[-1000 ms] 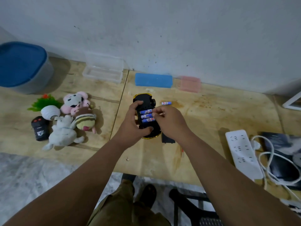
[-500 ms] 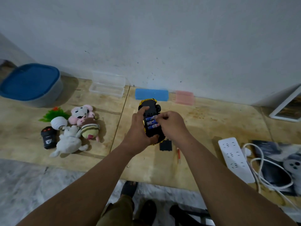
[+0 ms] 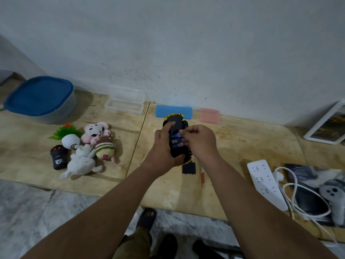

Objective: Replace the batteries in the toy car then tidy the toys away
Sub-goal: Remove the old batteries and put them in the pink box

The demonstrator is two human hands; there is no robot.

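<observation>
Toy car held upside down above the table, battery bay exposed.

The left hand [image 3: 162, 144] grips the toy car [image 3: 175, 133] around its underside; the right hand [image 3: 198, 141] has curled fingertips on the blue batteries [image 3: 176, 141] seated in the bay. Directly below, the black battery cover [image 3: 189, 168] and a red screwdriver [image 3: 202, 177] lie near the front edge of the plywood table [image 3: 233, 146]. Bare board lies right of the hands up to the white power strip [image 3: 266, 183]. Plush toys [image 3: 93, 144] and a black remote [image 3: 58, 159] cluster at the left. Along the back edge by the white wall: a blue-lidded bin [image 3: 40, 99], a clear open box [image 3: 124, 102], a blue case [image 3: 173, 112] and a pink case [image 3: 210, 115]; contents cannot be determined. Marble floor [image 3: 37, 212] lies below the front edge.
</observation>
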